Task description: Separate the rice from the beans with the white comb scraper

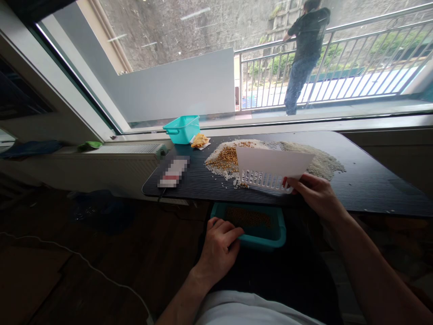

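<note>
My right hand [316,194] grips a white slotted plastic sieve tray [272,170] by its near right corner and holds it tilted over the dark table [365,180]. Behind the tray lies a wide heap of white rice [318,160] mixed with yellow-brown beans [226,157]. My left hand [218,246] is below the table's front edge, fingers curled round the left rim of a teal bin [274,237] that holds brown beans. The bin rests on my lap.
A second teal bin [182,128] stands at the table's far left corner beside a yellow packet [199,141]. A blurred flat object [173,171] lies on the table's left. A radiator [131,151] runs along the window. A person [304,49] stands outside at the balcony railing.
</note>
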`<state>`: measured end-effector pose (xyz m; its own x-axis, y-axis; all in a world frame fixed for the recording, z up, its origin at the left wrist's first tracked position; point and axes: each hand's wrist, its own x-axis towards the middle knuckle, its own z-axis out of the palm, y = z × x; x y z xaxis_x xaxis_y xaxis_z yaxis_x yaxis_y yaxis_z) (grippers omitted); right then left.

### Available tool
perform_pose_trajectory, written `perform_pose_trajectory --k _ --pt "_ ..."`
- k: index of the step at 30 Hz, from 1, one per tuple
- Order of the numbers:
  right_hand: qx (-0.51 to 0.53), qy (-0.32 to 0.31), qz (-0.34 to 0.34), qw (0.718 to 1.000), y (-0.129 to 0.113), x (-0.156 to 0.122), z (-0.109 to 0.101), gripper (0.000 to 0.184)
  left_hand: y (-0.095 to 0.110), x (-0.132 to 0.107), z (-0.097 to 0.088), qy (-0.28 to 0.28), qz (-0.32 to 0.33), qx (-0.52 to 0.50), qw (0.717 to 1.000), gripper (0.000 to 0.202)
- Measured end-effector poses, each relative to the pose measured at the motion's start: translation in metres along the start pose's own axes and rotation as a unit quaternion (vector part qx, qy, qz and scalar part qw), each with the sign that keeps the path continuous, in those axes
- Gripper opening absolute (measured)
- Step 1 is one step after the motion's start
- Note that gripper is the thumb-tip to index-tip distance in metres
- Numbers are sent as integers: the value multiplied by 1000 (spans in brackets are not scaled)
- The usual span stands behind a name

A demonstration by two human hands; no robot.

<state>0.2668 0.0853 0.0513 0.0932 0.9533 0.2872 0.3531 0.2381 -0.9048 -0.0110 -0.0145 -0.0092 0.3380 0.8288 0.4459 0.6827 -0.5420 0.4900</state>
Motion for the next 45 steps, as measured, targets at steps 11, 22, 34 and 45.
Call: perform_pose_trajectory --k 11,22,34,45 --pt "-5 -3 -1 1000 1 -1 -1 37 0 0 0 10 6 -3 1000 26" --pt "11 -29 -2 1000 0 -2 -3 36 2 0 0 10 0 -4 1000 26" --pt "8 -40 -2 999 -2 -3 -3 39 1 0 -1 8 10 -10 1000 24" --pt "7 -36 5 999 -3 -2 -2 41 0 0 0 14 13 -12 1000 25"
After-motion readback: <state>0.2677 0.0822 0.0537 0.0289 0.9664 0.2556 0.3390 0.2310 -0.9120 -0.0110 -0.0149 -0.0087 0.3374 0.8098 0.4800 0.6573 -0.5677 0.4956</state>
